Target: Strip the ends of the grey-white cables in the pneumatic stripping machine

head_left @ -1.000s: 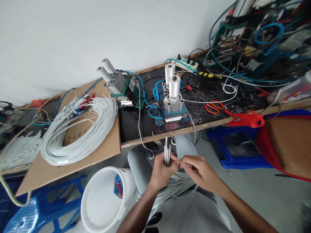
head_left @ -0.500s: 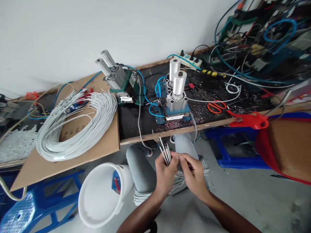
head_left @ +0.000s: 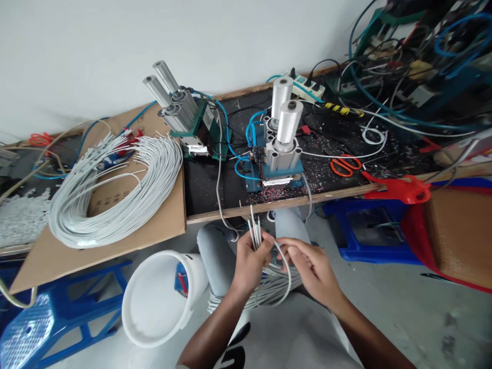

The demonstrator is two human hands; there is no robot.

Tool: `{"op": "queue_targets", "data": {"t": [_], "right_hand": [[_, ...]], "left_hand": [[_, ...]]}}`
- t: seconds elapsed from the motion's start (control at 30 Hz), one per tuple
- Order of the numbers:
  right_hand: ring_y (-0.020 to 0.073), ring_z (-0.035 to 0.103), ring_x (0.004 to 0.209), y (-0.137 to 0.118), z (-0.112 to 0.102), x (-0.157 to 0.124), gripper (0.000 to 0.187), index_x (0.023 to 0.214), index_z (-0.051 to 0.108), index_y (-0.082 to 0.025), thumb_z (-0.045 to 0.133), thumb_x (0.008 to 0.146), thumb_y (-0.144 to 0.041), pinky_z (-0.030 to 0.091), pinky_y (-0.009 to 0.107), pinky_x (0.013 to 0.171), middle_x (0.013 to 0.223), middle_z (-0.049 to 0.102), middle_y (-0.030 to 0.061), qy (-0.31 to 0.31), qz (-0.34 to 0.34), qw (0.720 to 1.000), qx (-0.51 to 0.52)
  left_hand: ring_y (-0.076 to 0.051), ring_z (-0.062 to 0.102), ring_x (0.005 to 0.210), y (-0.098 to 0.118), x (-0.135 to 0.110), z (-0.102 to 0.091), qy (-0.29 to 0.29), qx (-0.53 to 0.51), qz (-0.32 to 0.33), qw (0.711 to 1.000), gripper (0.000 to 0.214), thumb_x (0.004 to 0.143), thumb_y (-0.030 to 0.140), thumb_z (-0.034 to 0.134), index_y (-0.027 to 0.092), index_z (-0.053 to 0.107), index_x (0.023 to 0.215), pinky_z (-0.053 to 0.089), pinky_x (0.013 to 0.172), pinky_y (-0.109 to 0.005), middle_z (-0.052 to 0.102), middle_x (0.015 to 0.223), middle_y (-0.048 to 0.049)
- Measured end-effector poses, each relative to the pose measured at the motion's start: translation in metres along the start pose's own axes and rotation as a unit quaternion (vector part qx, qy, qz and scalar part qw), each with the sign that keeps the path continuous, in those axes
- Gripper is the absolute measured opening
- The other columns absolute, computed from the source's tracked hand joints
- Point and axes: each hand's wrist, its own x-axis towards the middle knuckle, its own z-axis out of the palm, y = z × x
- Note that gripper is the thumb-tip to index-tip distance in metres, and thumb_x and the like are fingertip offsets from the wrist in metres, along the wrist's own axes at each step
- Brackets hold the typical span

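Observation:
My left hand (head_left: 249, 259) is closed around several grey-white cables (head_left: 254, 233), their ends standing up above the fist. One more cable (head_left: 289, 279) runs from the thumb of that hand in a loop down to my lap. My right hand (head_left: 311, 264) is beside it, its index fingertip at the upper end of this looped cable and its other fingers bent close to it; the exact grip is partly hidden. Below both hands a bundle of grey cables (head_left: 265, 292) lies across my lap.
A coil of white cables (head_left: 115, 233) rests on cardboard (head_left: 169, 220) at the left. Two machines with silver cylinders (head_left: 282, 159) (head_left: 179, 118) stand on the bench. Orange scissors (head_left: 346, 165) and a red air gun (head_left: 407, 189) lie right. A white bucket (head_left: 130, 323) stands beside my leg.
The looped cable now shows between my hands, where before they pinched together at a small tip. My right index finger has straightened. The view has shifted slightly.

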Motion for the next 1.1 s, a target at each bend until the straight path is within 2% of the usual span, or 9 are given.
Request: {"op": "queue_targets", "data": {"t": [0.07, 0.13, 0.17, 0.23, 0.33, 0.43, 0.6, 0.8, 1.1], "right_hand": [[0.0149, 0.071, 0.074, 0.004, -0.008, 0.0, 0.039, 0.126, 0.058, -0.037, 0.047, 0.094, -0.018, 0.059, 0.027, 0.066, 0.093, 0.074, -0.001, -0.042, -0.08, 0.995, -0.048], [0.0161, 0.072, 0.087, 0.01, -0.012, 0.002, 0.046, 0.13, 0.054, -0.04, 0.051, 0.092, -0.014, 0.061, 0.029, 0.074, 0.103, 0.075, -0.0013, -0.054, -0.193, 0.971, -0.134], [0.0165, 0.072, 0.091, 0.015, -0.013, 0.004, 0.05, 0.132, 0.052, -0.041, 0.052, 0.091, -0.013, 0.061, 0.03, 0.076, 0.105, 0.075, -0.0017, -0.046, -0.234, 0.956, -0.17], [0.0171, 0.072, 0.098, 0.025, -0.014, 0.011, 0.053, 0.134, 0.051, -0.04, 0.056, 0.09, -0.012, 0.062, 0.032, 0.082, 0.109, 0.075, -0.0016, -0.004, -0.271, 0.94, -0.208], [0.0189, 0.071, 0.104, 0.043, -0.017, 0.034, 0.05, 0.132, 0.055, -0.033, 0.058, 0.088, -0.009, 0.06, 0.035, 0.091, 0.114, 0.074, 0.0031, 0.072, -0.271, 0.933, -0.226], [0.0191, 0.07, 0.106, 0.056, -0.021, 0.064, 0.041, 0.127, 0.059, -0.024, 0.057, 0.09, -0.009, 0.057, 0.035, 0.095, 0.114, 0.074, 0.0079, 0.141, -0.264, 0.923, -0.241], [0.018, 0.069, 0.107, 0.063, -0.017, 0.098, 0.031, 0.122, 0.062, -0.02, 0.054, 0.092, -0.012, 0.056, 0.032, 0.096, 0.113, 0.075, 0.0094, 0.181, -0.254, 0.918, -0.244], [0.0169, 0.068, 0.108, 0.062, -0.007, 0.104, 0.03, 0.12, 0.062, -0.019, 0.052, 0.093, -0.011, 0.054, 0.031, 0.097, 0.113, 0.075, 0.0097, 0.202, -0.249, 0.916, -0.239], [0.0182, 0.07, 0.105, 0.061, -0.007, 0.112, 0.031, 0.12, 0.063, -0.022, 0.054, 0.092, -0.012, 0.058, 0.035, 0.093, 0.112, 0.075, 0.0075, 0.228, -0.241, 0.914, -0.233]], "left_hand": [[-0.004, 0.019, 0.042, 0.002, 0.002, -0.001, -0.001, -0.019, -0.012, 1.0, 0.028, 0.08, 0.037, 0.074, 0.018, 0.054, 0.078, 0.016, 0.041, -0.017, 0.032, 0.05, 0.011], [-0.004, 0.019, 0.042, 0.003, 0.005, 0.0, -0.003, -0.029, -0.023, 0.999, 0.03, 0.078, 0.037, 0.076, 0.018, 0.053, 0.078, 0.016, 0.04, -0.017, 0.031, 0.051, 0.011], [-0.004, 0.019, 0.042, 0.003, 0.006, 0.0, -0.004, -0.031, -0.027, 0.999, 0.03, 0.077, 0.038, 0.076, 0.017, 0.054, 0.077, 0.016, 0.04, -0.016, 0.032, 0.051, 0.0108], [-0.003, 0.019, 0.042, 0.002, 0.009, -0.001, 0.001, -0.034, -0.029, 0.999, 0.031, 0.078, 0.04, 0.076, 0.016, 0.057, 0.079, 0.015, 0.04, -0.016, 0.032, 0.051, 0.0104], [-0.004, 0.017, 0.043, 0.004, 0.011, -0.006, 0.024, -0.037, -0.017, 0.999, 0.03, 0.082, 0.042, 0.073, 0.015, 0.061, 0.086, 0.014, 0.04, -0.016, 0.031, 0.054, 0.01], [-0.004, 0.017, 0.044, 0.007, 0.008, -0.016, 0.042, -0.041, 0.0, 0.998, 0.028, 0.082, 0.04, 0.073, 0.015, 0.06, 0.084, 0.014, 0.04, -0.016, 0.031, 0.055, 0.0098], [-0.004, 0.016, 0.044, 0.007, -0.002, -0.028, 0.044, -0.049, 0.011, 0.998, 0.027, 0.085, 0.036, 0.071, 0.016, 0.056, 0.078, 0.015, 0.041, -0.016, 0.029, 0.055, 0.0099], [-0.003, 0.015, 0.044, 0.003, -0.008, -0.033, 0.047, -0.058, 0.005, 0.997, 0.026, 0.088, 0.035, 0.068, 0.016, 0.055, 0.077, 0.013, 0.041, -0.016, 0.028, 0.055, 0.0099], [-0.002, 0.017, 0.043, -0.003, -0.008, -0.032, 0.041, -0.063, 0.003, 0.997, 0.023, 0.086, 0.034, 0.071, 0.014, 0.059, 0.08, 0.015, 0.04, -0.016, 0.031, 0.055, 0.0095]]}}
